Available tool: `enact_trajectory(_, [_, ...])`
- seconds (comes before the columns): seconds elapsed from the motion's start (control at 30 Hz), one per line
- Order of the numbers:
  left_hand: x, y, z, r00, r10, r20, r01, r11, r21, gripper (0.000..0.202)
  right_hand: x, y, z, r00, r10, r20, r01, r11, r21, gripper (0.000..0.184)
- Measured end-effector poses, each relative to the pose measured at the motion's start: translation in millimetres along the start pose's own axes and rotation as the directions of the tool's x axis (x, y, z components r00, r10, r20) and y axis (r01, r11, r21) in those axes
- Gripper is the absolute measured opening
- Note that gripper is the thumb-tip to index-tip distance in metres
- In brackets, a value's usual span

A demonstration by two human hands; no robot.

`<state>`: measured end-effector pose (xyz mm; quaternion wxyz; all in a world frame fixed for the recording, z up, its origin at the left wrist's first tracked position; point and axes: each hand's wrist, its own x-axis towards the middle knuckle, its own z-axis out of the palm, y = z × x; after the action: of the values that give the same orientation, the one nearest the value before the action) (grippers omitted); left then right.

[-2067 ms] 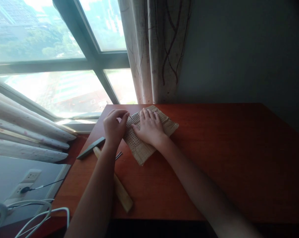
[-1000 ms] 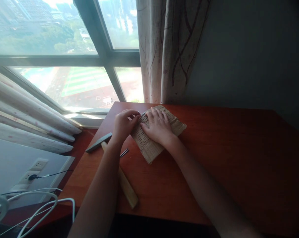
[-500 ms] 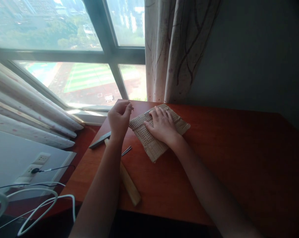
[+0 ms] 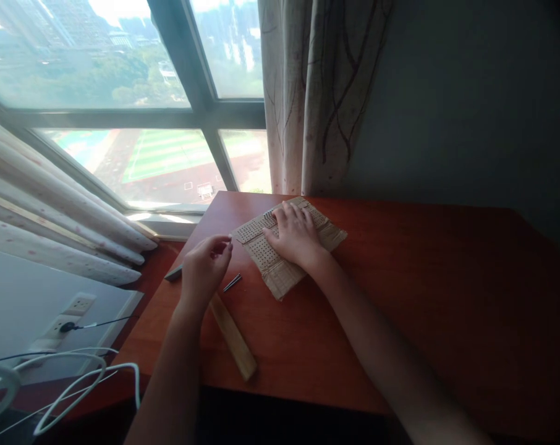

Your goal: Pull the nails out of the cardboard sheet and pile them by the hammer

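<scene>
Right hand [image 4: 296, 235] flat on cardboard [image 4: 268, 259]

Nearest on the tabletop [image 4: 377, 296] lies the hammer [image 4: 233, 337], handle toward the near edge, head partly hidden by the left hand [image 4: 203, 266]. Two pins [image 4: 232, 282] lie just right of that hand, whose thumb and forefinger come close together; whether they grip anything I cannot tell. Beyond, the holed cardboard lies aslant under the right hand's spread, unclenched fingers. Farthest stand the window [image 4: 164, 117] and curtain [image 4: 289, 93].
</scene>
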<state>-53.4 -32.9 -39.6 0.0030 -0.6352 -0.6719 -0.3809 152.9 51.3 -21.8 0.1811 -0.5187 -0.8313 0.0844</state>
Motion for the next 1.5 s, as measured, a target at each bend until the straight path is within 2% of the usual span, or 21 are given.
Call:
enact_trajectory(0.1, [-18, -18, -8.0, 0.998, 0.046, 0.034, -0.049, 0.996, 0.073, 0.020, 1, 0, 0, 1.000, -0.004, 0.004, 0.004, 1.000, -0.004, 0.052])
enact_trajectory(0.2, [-29, -26, -13.7, 0.991, 0.074, 0.111, -0.092, 0.982, 0.168, 0.020, 0, 0, 0, 1.000, -0.005, -0.007, 0.005, 1.000, -0.013, 0.052])
enact_trajectory(0.33, [-36, -24, -19.2, 0.961, 0.084, 0.262, -0.155, 0.953, 0.262, 0.018, 0, 0, 1, 1.000, -0.003, -0.011, 0.003, 1.000, -0.012, 0.050])
enact_trajectory(0.47, [-40, -17, -22.1, 0.942, 0.038, 0.334, -0.142, 0.946, 0.293, 0.018, -1, 0, 1, 1.000, -0.005, -0.009, 0.005, 1.000, -0.004, 0.051])
enact_trajectory(0.63, [-42, -14, -20.6, 0.944, 0.031, 0.328, -0.133, 0.947, 0.292, 0.018, -1, 0, 0, 0.999, -0.012, -0.029, 0.012, 1.000, -0.002, 0.050])
enact_trajectory(0.77, [-39, -19, -21.6, 0.965, 0.050, 0.256, -0.107, 0.971, 0.214, 0.019, -1, 0, 0, 1.000, -0.010, -0.023, 0.010, 1.000, -0.005, 0.050])
enact_trajectory(0.9, [-23, -17, -29.7, 0.998, 0.040, 0.052, -0.047, 0.987, 0.152, 0.018, -1, -1, -1, 1.000, -0.009, -0.026, 0.009, 1.000, 0.003, 0.050])
enact_trajectory(1.03, [12, 5, -34.3, 0.996, -0.005, -0.087, 0.008, 0.999, 0.037, 0.020, -2, -1, -1, 1.000, -0.007, -0.023, 0.008, 1.000, 0.010, 0.049])
enact_trajectory(1.1, [34, 20, -29.4, 0.999, 0.032, -0.041, -0.032, 0.999, 0.001, 0.022, -2, 0, 0, 1.000, -0.009, -0.029, 0.009, 1.000, 0.010, 0.051])
enact_trajectory(1.17, [53, 33, -18.5, 0.992, 0.106, 0.073, -0.105, 0.994, -0.027, 0.023, -2, 0, 0, 0.999, -0.009, -0.040, 0.009, 1.000, 0.007, 0.052])
enact_trajectory(1.23, [69, 42, -3.6, 0.969, 0.168, 0.183, -0.158, 0.985, -0.065, 0.023, -2, 0, 0, 0.999, -0.009, -0.043, 0.009, 1.000, -0.002, 0.054])
enact_trajectory(1.3, [78, 46, 11.9, 0.951, 0.184, 0.249, -0.169, 0.982, -0.081, 0.022, -2, -1, -1, 0.999, -0.008, -0.043, 0.008, 1.000, -0.012, 0.054])
enact_trajectory(1.4, [84, 47, 29.8, 0.945, 0.159, 0.285, -0.148, 0.987, -0.061, 0.016, -2, -2, -2, 0.999, -0.009, -0.045, 0.007, 1.000, -0.027, 0.052])
enact_trajectory(1.5, [84, 45, 39.4, 0.965, 0.109, 0.240, -0.111, 0.994, -0.003, 0.014, -2, -2, -3, 0.999, -0.008, -0.039, 0.006, 0.999, -0.034, 0.051])
